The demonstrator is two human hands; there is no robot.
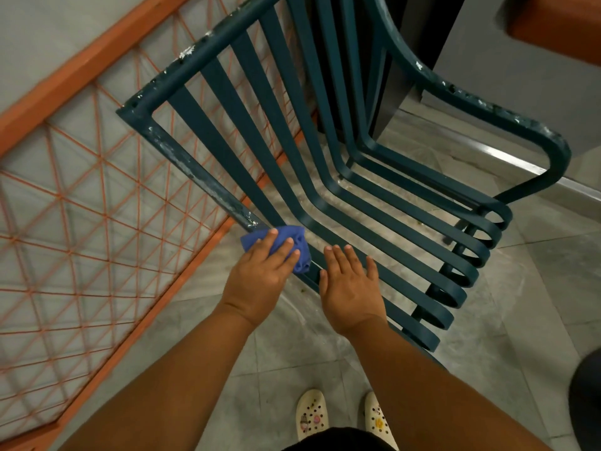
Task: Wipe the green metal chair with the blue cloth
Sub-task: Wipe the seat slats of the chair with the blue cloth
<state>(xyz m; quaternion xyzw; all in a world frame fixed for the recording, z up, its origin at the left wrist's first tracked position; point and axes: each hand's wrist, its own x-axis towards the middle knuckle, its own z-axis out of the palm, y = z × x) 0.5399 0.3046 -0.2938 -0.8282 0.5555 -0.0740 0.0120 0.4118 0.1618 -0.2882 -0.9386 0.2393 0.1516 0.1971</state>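
The green metal chair (292,131) fills the middle of the view, with long flat slats bending from back to seat and chipped paint on its frame. A crumpled blue cloth (297,244) lies against the near left frame bar where the back meets the seat. My left hand (260,275) presses on the cloth with its fingers spread over it. My right hand (353,288) rests flat on the nearest seat slats, fingers straight, holding nothing.
An orange metal frame with a rope lattice (91,203) stands close on the left against the chair's back. A dark grey block (507,60) rises behind the far armrest. The floor is grey tile (292,362); my feet in pale clogs (312,415) stand near the bottom edge.
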